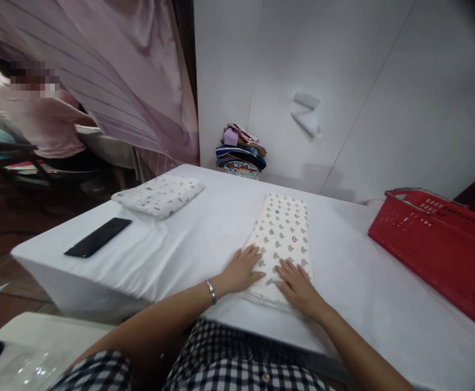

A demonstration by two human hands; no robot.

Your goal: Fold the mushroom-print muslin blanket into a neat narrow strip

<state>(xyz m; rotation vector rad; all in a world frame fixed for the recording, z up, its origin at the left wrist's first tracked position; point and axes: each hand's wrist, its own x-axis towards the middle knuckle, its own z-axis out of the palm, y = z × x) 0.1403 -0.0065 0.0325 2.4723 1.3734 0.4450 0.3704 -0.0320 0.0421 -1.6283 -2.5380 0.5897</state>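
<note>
A cream cloth with a small printed pattern (283, 228), folded into a long strip, lies on the white-covered table (204, 228) in front of me. My left hand (242, 270) rests flat on its near left corner, fingers stretched out. Beside it, my right hand (298, 284) lies flat on the near end of the same cloth, fingers spread. Neither hand grips anything. A silver bracelet circles my left wrist.
A folded white patterned cloth (159, 195) and a black phone (99, 237) lie at the table's left. A stack of folded clothes (241, 152) sits at the far edge by the wall. A red plastic basket (441, 244) stands at right. Another person in pink (45, 125) sits far left.
</note>
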